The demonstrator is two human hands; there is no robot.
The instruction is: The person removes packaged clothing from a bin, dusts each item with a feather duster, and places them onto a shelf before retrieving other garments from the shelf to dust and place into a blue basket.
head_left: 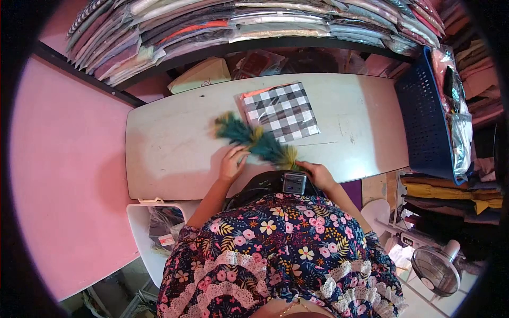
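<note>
A fluffy feather duster (268,146), dark green with yellow bands, stretches diagonally over the white table and is slightly blurred. My right hand (315,174) is closed around its lower right end, beside a yellow tuft. Along the duster's lower left edge is my left hand (231,162), its fingers loosely bent and apart, with the fingertips right at the green fluff. Just behind the duster lies a folded black-and-white checked cloth (283,112) in clear plastic, a strip of orange showing at its upper left. The duster overlaps its lower left corner in this view.
Packed garments (281,21) fill a shelf over the back of the table (175,138). At the right stands a blue basket (424,114) holding wrapped items. A white bin (140,228) sits below the left front edge. A fan (437,267) is at lower right.
</note>
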